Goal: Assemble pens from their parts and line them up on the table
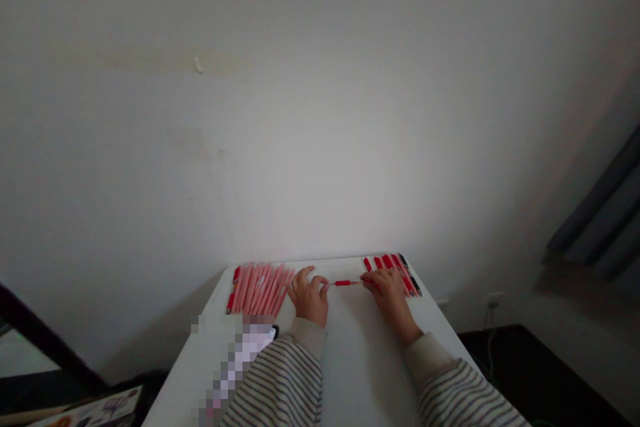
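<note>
Striped sleeves [280, 380] are stretched over a white tabletop [350, 367] set against a grey wall [320, 113]. Between the left hand [310, 299] and right hand [389, 293], a slim red pen [343, 283] is held in narrow fingertip grips, flanked by pink pens [259, 288] and red pens [388, 261]; dark curtains [600, 213] are hung rightward.

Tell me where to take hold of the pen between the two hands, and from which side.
Likely best by the red middle of the pen, from above, pinching across it: it runs sideways, the left hand and right hand are at its ends, and the red stretch shows between them.
</note>
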Tool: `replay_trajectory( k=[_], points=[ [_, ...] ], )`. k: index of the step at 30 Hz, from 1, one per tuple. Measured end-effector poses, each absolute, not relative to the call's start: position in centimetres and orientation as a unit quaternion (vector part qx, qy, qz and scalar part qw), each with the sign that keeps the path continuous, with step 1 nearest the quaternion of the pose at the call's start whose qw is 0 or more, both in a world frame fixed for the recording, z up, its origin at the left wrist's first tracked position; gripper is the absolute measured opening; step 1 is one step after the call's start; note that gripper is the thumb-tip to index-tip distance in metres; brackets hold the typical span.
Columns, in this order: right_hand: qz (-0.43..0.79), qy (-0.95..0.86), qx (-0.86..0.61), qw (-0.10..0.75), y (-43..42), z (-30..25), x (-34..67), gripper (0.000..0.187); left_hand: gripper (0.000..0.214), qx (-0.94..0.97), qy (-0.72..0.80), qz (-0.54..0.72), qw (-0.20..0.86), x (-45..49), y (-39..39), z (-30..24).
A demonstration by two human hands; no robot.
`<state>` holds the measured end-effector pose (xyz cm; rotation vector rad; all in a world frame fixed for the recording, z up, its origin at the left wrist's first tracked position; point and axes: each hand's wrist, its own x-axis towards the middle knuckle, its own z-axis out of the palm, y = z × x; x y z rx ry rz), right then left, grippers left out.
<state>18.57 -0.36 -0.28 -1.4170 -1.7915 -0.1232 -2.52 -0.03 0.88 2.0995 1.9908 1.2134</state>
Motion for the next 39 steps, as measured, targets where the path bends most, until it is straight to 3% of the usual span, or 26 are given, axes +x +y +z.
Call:
replay_trajectory(
  k=[39],
  points=[
    [-0.009,-0.714,-0.541,0.445,0.18,-0.72,18.8,0.016,0.019,0.676,0.627,0.387,0.009,-2.18,-0.35,1.27]
  ],
)
